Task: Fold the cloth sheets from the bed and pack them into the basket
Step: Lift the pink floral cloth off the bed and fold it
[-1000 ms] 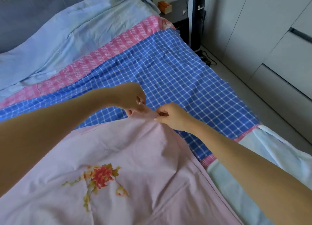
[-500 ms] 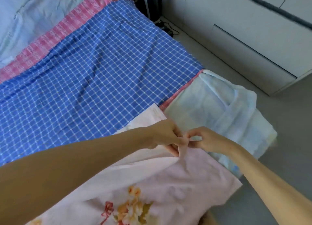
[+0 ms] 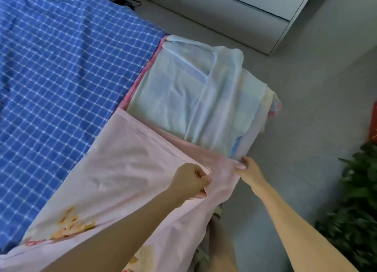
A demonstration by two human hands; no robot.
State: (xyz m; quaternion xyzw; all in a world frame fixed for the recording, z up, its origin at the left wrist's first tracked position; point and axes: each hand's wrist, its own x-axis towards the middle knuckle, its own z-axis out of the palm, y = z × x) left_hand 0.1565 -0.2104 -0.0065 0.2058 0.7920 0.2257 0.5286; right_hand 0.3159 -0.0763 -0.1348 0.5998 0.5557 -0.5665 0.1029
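A pale pink sheet [image 3: 122,165] with a flower print lies folded over on the bed's near corner. My left hand [image 3: 191,178] grips a corner of its upper layer in a closed fist. My right hand [image 3: 247,168] pinches the lower layer's edge where it hangs off the bed side. A blue checked sheet [image 3: 57,71] with a pink checked border covers the bed to the left. A pale blue-green sheet [image 3: 193,96] lies rumpled on the bed corner beyond the pink one. No basket is in view.
Grey floor [image 3: 306,112] runs along the bed's right side. White cabinet fronts [image 3: 234,8] stand at the top. A green leafy plant [image 3: 355,206] fills the right edge. A black cable [image 3: 124,2] lies on the floor at the top left.
My view has swung right and down toward the bed edge. Both hands carried the pink sheet's corner across to the bed's side, and they have separated, the right one now at the hanging edge.
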